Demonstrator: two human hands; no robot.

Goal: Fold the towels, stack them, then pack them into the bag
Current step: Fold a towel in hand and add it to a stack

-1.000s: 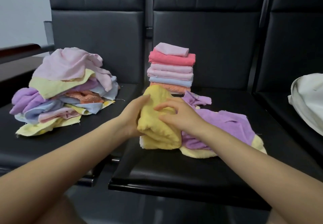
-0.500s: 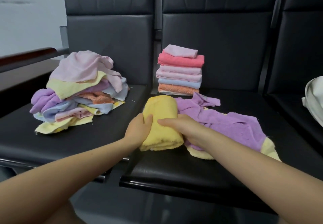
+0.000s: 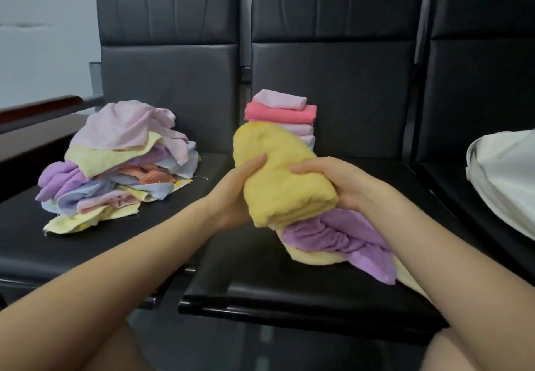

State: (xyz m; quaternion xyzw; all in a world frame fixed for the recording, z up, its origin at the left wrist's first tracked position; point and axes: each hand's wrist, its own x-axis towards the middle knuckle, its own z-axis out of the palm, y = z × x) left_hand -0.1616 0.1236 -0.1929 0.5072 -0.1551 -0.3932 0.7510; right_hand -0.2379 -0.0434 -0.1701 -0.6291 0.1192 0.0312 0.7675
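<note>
Both hands clamp folded yellow towel (image 3: pixel 282 179) above middle seat (image 3: pixel 289 289): left hand (image 3: pixel 234 194) grasping left edge, right hand (image 3: pixel 341 184) right edge. Folded stack (image 3: pixel 282 115) behind, loose pile (image 3: pixel 115 165) left seat, bag (image 3: pixel 503 176) right edge. Seat front bare.

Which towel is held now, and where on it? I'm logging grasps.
The folded yellow towel, gripped by its two long sides: left hand and right hand.
</note>
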